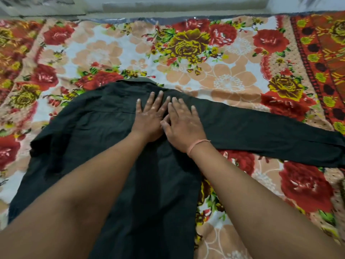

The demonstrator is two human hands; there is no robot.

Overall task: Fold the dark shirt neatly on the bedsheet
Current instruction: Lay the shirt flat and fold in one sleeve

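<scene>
Dark shirt [104,139] lies back-up on the floral bedsheet [214,71], collar [136,83] away from the person, one long sleeve [261,131] stretched out to the right. Left hand [149,116] and right hand [183,120] rest side by side just below the collar, fingers spread, palms flat, gripping nothing. To smooth well, sweep outward from the centre, push creases toward the edges, then fold the sleeve across the back.
</scene>
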